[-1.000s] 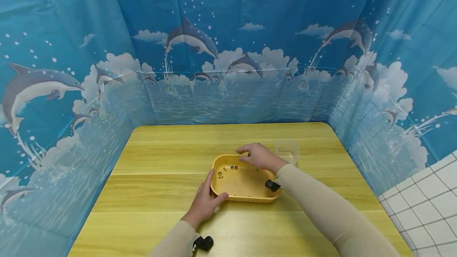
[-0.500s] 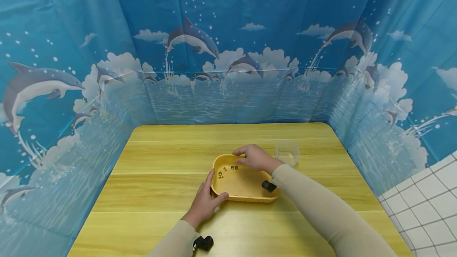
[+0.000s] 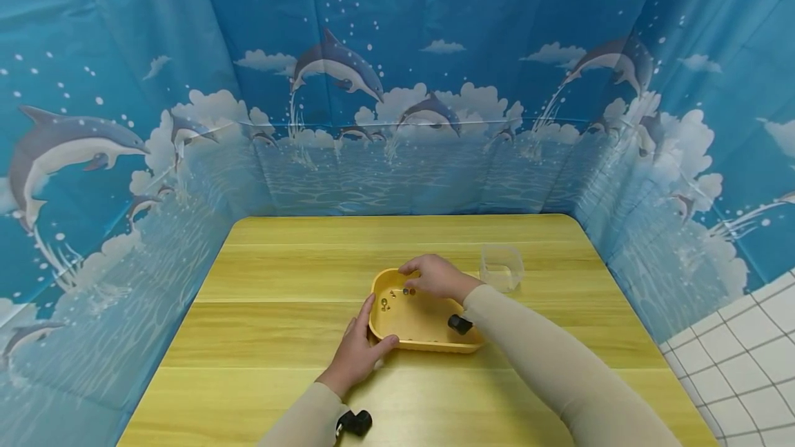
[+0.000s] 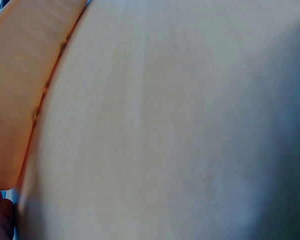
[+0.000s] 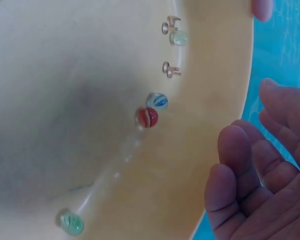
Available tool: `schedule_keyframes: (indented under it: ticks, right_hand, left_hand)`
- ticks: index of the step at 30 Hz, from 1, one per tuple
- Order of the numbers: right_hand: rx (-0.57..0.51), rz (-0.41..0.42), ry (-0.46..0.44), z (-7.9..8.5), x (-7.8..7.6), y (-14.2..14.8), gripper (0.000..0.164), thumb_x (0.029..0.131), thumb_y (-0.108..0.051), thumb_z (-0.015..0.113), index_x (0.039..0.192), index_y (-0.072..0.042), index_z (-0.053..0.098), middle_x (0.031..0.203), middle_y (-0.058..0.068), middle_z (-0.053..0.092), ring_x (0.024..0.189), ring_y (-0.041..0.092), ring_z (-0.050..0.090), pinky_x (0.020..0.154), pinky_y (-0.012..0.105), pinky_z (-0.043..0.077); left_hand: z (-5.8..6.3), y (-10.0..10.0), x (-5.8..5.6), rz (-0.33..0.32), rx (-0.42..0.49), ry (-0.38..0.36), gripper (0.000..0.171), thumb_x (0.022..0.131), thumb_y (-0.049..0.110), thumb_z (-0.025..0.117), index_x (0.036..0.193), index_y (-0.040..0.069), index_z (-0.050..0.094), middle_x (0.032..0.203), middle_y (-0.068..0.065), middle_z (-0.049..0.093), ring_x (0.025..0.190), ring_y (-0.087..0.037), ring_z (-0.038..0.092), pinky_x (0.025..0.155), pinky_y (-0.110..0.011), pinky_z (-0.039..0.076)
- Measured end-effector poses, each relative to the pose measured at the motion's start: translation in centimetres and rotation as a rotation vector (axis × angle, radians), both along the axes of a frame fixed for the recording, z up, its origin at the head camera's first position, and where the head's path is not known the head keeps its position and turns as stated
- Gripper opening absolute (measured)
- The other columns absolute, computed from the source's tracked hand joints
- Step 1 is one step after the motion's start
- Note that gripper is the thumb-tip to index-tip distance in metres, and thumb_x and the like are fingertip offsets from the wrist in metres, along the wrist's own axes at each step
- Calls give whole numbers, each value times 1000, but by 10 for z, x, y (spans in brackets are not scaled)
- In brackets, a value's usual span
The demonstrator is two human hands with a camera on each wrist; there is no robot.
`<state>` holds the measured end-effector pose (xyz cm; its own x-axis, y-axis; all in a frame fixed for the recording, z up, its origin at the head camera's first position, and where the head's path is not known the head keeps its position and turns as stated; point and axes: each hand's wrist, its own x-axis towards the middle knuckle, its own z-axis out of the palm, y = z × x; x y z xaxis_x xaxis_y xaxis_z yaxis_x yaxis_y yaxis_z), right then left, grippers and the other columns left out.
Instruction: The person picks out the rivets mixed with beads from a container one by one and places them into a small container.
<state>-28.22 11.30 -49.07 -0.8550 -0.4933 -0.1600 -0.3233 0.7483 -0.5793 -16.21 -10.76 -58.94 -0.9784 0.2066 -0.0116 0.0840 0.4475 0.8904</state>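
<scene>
A shallow yellow tray sits on the table. My left hand rests against its near left corner, thumb along the near rim and fingers straight along the left side. Above the far rim hovers my right hand, its fingers loosely bent with nothing seen in them. In the right wrist view, a red marble touches a blue-streaked marble near the tray wall. A pale green marble lies beside small brass-coloured pronged metal pieces. Another green marble lies apart.
Behind the right forearm stands a clear plastic box on the wooden table. A blue dolphin-printed curtain surrounds the table at the back and sides. White tiles show at the right.
My right hand has shifted left along the tray's far rim, toward the red and blue marbles. The left hand and the tray have stayed in place.
</scene>
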Motion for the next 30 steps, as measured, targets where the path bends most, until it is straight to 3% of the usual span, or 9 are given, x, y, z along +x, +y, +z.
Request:
schedule_keyframes:
  ticks: [21,30]
  right_hand:
    - [98,50,-17,-16,-3,-22,34,101,-19,72,135,-12,73,135,5,73,132,27,65,112,46,53]
    - [73,86,-23,-39,-4,-25,32,100,-16,72,132,-12,75,126,2,76,118,20,69,103,43,58]
  left_hand:
    - [2,-2,0,-7,-4,2,98,98,42,76,171,29,12,158,-16,43,143,-32,48,121,-53,41]
    - [7,-1,3,-8,-3,-3,98,98,41,75,171,28,12,161,-18,40,145,-34,47,122,-53,41]
